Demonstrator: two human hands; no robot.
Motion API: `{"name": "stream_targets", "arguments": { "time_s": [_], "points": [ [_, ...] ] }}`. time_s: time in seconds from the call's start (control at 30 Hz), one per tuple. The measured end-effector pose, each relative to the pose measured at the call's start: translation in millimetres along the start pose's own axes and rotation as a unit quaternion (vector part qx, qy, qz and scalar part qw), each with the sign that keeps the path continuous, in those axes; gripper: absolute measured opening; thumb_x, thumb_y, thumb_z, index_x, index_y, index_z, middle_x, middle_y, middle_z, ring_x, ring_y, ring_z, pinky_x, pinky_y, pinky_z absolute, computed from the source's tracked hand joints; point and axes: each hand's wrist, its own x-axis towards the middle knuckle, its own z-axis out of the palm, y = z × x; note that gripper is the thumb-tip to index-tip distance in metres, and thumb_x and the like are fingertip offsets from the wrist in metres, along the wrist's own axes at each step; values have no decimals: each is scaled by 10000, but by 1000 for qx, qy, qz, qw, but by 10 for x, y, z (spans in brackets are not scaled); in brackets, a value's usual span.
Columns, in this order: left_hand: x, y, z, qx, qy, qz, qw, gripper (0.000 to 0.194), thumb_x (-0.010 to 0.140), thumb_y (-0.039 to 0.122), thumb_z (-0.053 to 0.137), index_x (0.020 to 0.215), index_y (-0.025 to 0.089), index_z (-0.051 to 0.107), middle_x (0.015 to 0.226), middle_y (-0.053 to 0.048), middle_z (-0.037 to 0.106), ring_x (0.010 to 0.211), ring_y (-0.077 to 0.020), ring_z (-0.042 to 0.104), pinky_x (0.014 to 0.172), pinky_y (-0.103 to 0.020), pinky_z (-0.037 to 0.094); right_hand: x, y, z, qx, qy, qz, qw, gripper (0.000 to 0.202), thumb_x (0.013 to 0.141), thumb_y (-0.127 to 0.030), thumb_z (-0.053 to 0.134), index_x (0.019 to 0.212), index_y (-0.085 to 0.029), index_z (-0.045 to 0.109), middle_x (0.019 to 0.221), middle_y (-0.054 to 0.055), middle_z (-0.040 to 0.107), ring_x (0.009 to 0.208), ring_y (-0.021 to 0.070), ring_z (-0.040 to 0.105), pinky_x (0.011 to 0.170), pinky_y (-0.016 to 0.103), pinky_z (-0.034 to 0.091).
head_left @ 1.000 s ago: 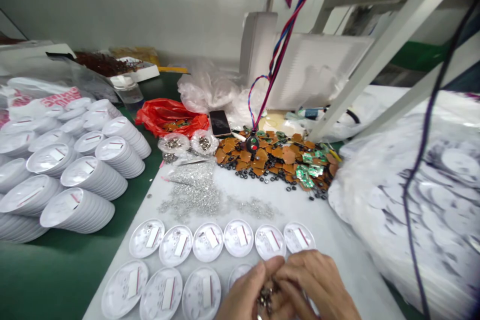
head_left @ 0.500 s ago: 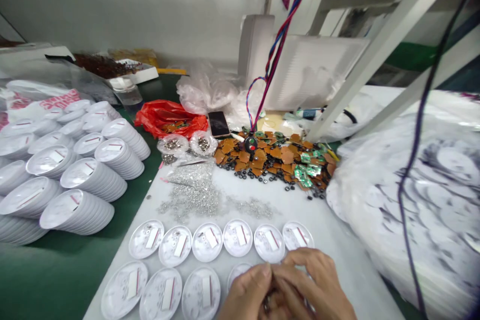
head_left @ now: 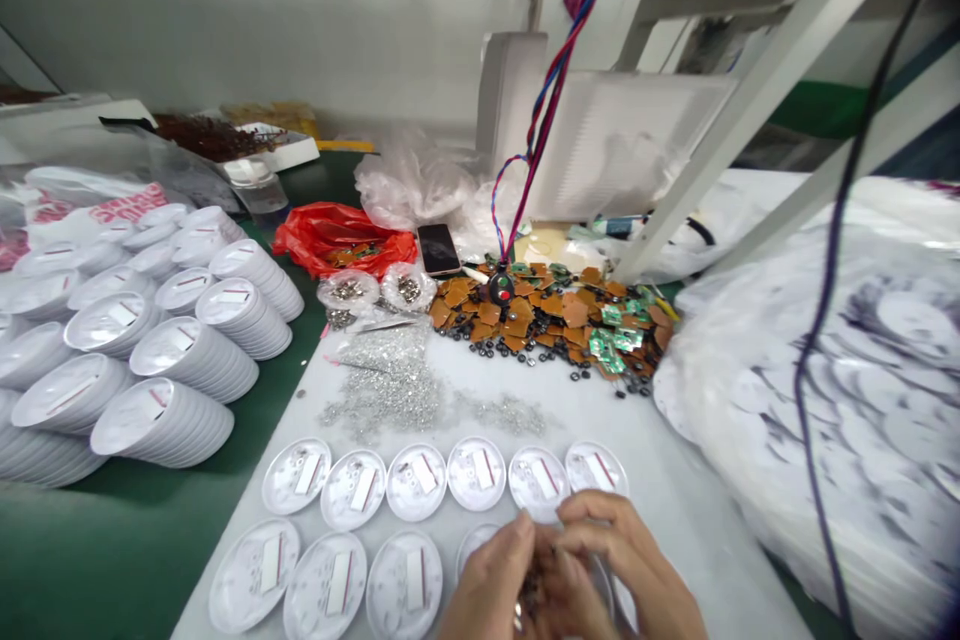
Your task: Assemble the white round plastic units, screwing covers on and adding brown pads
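Observation:
At the lower centre, my left hand (head_left: 487, 585) is cupped around small shiny metal parts (head_left: 531, 588), whose exact kind is too small to tell. My right hand (head_left: 630, 560) meets it from the right, fingers curled in over the left palm; whatever its fingertips pinch is hidden. Beneath and around both hands lie shallow white round plastic covers (head_left: 405, 585) in two rows, each with a white strip edged in red. The covers under my hands are partly hidden. One back-row cover (head_left: 596, 468) shows just beyond my right fingers.
Loose tiny clear-silver pieces (head_left: 390, 395) are spread behind the covers. Farther back lie brown and green circuit boards (head_left: 555, 310), a phone (head_left: 438, 249) and a red bag (head_left: 337, 235). Stacked white covers (head_left: 169, 420) stand left; a large plastic bag (head_left: 847, 400) bulges at right, a black cable before it.
My hands have parted slightly at the fingertips, showing more of the metal parts between them. The right fingers have shifted a little. The camera view has moved slightly.

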Motion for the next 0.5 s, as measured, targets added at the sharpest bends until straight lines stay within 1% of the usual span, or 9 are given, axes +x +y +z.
{"name": "stream_targets", "arguments": {
  "time_s": [0.07, 0.1, 0.17, 0.23, 0.3, 0.37, 0.43, 0.5],
  "points": [
    [3, 18, 4, 19, -18, -4, 1000, 549, 761, 683, 753, 806, 145, 659, 705, -15, 614, 597, -96, 537, 588, -215, 402, 28, 74, -75, -87, 39, -79, 992, 193, 871, -75, 601, 997, -216, 640, 963, 57, 673, 886, 181, 702, 798, 291, 571],
    [3, 31, -2, 45, -24, 2, 999, 545, 760, 683, 755, 757, 155, 620, 656, 10, 578, 550, -73, 485, 547, -201, 355, 38, 103, -103, -114, 53, -109, 986, 217, 855, -55, 604, 1001, -210, 649, 961, 61, 682, 913, 192, 693, 838, 316, 555],
    [-2, 62, -26, 106, -25, 20, 994, 541, 769, 674, 751, 707, 171, 561, 590, 47, 506, 501, -55, 400, 499, -196, 276, 52, 135, -137, -132, 47, -148, 979, 248, 846, -29, 591, 1011, -204, 655, 942, 55, 693, 886, 181, 682, 844, 321, 533],
    [-8, 96, -52, 154, -16, 25, 988, 540, 782, 684, 728, 715, 178, 553, 573, 59, 470, 497, -61, 381, 492, -203, 262, 58, 139, -149, -120, 15, -152, 981, 240, 862, -26, 575, 1014, -199, 643, 915, 47, 695, 858, 165, 677, 814, 300, 526],
    [-13, 126, -69, 197, -4, 18, 980, 549, 787, 705, 699, 756, 171, 577, 586, 54, 479, 499, -67, 388, 501, -210, 273, 57, 134, -155, -103, -15, -145, 984, 218, 882, -37, 574, 1027, -192, 625, 903, 46, 699, 856, 158, 678, 800, 286, 524],
    [-15, 149, -72, 240, 2, 12, 971, 549, 810, 707, 659, 800, 161, 603, 580, 52, 480, 491, -75, 381, 504, -219, 277, 48, 132, -171, -101, -21, -144, 984, 200, 885, -46, 590, 1026, -186, 616, 909, 49, 707, 861, 159, 682, 808, 286, 519],
    [-16, 164, -65, 281, 8, 12, 960, 519, 836, 669, 637, 830, 151, 625, 549, 64, 450, 485, -82, 354, 504, -225, 273, 34, 133, -201, -113, -30, -145, 982, 195, 885, -39, 585, 999, -194, 622, 898, 34, 708, 828, 151, 680, 804, 287, 503],
    [-16, 169, -51, 319, 10, 18, 947, 471, 854, 615, 630, 817, 145, 639, 531, 70, 426, 495, -91, 347, 511, -229, 275, 16, 130, -242, -121, -60, -126, 983, 200, 901, -27, 542, 945, -204, 623, 856, 14, 692, 772, 136, 666, 782, 288, 482]
  ]
}}
